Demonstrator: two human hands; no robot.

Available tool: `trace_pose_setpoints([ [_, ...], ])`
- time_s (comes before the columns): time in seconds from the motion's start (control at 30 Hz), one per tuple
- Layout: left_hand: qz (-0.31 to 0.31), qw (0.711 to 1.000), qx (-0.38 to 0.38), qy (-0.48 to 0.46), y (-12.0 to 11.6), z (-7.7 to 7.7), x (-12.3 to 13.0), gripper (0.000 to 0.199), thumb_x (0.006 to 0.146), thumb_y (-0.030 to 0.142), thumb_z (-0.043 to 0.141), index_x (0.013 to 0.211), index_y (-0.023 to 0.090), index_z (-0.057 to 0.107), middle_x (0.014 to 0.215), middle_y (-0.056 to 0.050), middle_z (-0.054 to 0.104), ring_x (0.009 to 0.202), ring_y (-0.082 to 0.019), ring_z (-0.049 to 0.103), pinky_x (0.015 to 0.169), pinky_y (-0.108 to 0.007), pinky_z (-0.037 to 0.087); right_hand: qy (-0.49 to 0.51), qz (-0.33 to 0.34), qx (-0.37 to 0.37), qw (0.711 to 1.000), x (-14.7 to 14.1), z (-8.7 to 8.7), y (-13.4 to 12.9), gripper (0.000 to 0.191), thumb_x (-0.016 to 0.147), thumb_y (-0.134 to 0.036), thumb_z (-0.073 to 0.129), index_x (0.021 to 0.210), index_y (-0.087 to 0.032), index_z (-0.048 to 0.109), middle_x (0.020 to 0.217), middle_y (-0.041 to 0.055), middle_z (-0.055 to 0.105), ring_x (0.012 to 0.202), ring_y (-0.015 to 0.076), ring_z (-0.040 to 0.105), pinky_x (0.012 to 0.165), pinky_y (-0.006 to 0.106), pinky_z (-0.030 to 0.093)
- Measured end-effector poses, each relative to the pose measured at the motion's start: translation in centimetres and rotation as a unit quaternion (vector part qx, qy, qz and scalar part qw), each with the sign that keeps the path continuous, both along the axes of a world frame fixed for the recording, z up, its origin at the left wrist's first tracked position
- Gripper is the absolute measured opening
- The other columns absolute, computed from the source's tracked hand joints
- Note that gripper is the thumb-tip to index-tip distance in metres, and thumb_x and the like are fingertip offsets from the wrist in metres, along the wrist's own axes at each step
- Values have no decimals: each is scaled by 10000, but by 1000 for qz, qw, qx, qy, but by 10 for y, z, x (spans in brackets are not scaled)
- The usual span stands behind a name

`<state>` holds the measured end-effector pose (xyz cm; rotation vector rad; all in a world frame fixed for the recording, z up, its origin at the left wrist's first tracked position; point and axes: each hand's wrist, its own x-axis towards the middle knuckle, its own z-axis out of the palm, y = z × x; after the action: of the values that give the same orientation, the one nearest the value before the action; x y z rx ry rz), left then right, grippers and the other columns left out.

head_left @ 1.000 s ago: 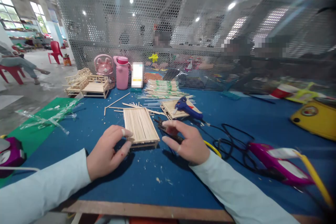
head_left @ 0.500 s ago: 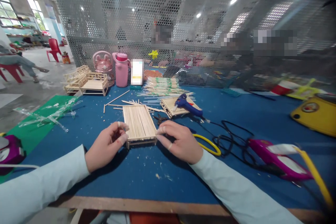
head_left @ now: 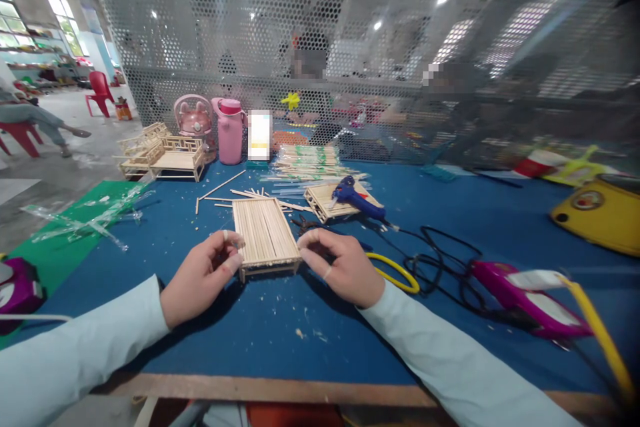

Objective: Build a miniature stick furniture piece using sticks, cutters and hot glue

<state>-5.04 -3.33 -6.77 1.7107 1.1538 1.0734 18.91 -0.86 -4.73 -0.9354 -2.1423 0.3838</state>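
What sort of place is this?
Probably a craft workshop: a little stick table stands on the blue worktop, with a glue gun and bundles of thin sticks beyond it.

A pale-tan stick platform (head_left: 265,230) showed lengthwise stripes against a blue tabletop (head_left: 250,347). Beyond the platform stood a pink flask (head_left: 230,139); to its right, a blue glue gun (head_left: 361,199).
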Motion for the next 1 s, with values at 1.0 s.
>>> trace_pose_setpoints([
  [1.0,155,975,-55,-151,87,2,-6,237,787,348,543,973,201,545,1023,-55,590,964,-179,546,785,-287,429,-19,-119,-184,976,14,6,-2,162,729,-317,563,814,-195,499,677,-31,529,521,88,447,521,222,374],
])
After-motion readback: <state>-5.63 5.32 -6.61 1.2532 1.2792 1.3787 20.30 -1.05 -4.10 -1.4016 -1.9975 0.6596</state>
